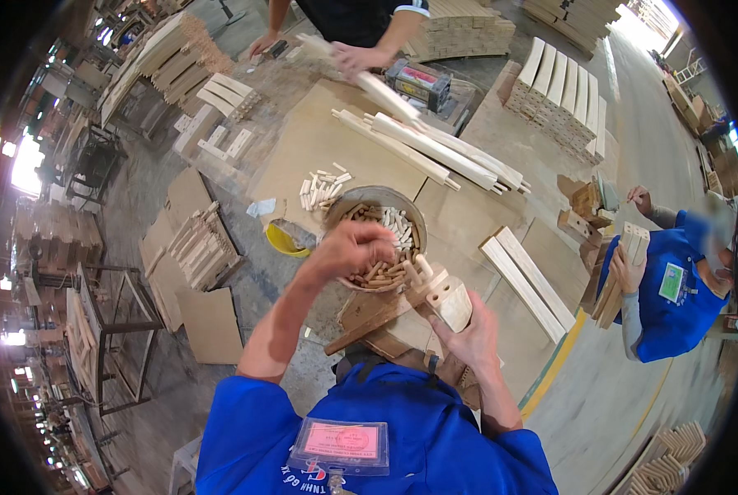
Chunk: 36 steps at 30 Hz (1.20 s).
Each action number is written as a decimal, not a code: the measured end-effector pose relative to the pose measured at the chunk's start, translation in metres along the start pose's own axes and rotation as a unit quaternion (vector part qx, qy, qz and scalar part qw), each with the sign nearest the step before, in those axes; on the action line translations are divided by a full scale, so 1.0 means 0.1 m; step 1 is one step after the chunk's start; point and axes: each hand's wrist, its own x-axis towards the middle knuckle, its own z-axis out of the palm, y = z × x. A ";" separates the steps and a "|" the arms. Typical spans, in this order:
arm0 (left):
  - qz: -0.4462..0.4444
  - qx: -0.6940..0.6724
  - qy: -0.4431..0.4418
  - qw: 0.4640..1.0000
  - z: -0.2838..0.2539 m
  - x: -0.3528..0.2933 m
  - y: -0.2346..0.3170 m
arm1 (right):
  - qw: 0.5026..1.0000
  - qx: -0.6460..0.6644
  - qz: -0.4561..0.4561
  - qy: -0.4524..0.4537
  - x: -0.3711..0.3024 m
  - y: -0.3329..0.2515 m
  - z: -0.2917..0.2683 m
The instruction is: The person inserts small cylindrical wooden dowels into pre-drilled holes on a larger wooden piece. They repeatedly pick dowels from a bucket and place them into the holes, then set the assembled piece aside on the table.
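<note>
My left hand (348, 249) hovers over a round bucket (418, 216) with its fingers curled together; whether a small piece is inside them is hidden. Brown wooden dowels (379, 274) and paler dowels (399, 227) fill the bucket. To the right of it, my right hand (473, 334) grips a pale wooden block (451, 304) with round holes in its face. Two dowels (418, 268) stick up at the block's far end. Beneath the block lies a brown wooden board (369, 323), close to my body.
Loose dowels (323, 190) lie beyond the bucket, near a yellow scoop-like piece (285, 239). Long pale rails (435, 153) and two slats (527, 285) rest on the tabletop. Across the table a co-worker's hand (360, 59) holds a rail; another person (674, 272) carries wooden pieces at the right.
</note>
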 end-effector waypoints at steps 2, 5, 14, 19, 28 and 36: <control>-0.033 0.263 0.047 0.963 -0.13 0.20 -0.29 | 1.000 0.030 -0.004 -0.005 0.04 -0.01 -0.03; -0.110 0.473 -0.022 0.874 -0.17 0.32 -0.56 | 0.999 0.053 -0.004 -0.001 0.00 0.00 -0.05; 0.127 0.028 0.109 0.986 0.15 -0.40 0.52 | 0.997 -0.010 -0.033 -0.066 -0.20 0.00 -0.10; 0.265 0.268 0.097 0.921 0.56 -0.90 0.81 | 0.992 -0.019 -0.080 -0.091 -0.26 -0.09 -0.01; 0.260 0.300 0.104 0.912 0.65 -1.06 0.73 | 0.986 -0.035 -0.119 -0.113 -0.33 -0.22 -0.04; 0.234 0.242 0.140 0.931 0.75 -0.97 0.64 | 0.982 -0.070 -0.144 -0.097 -0.22 -0.18 -0.04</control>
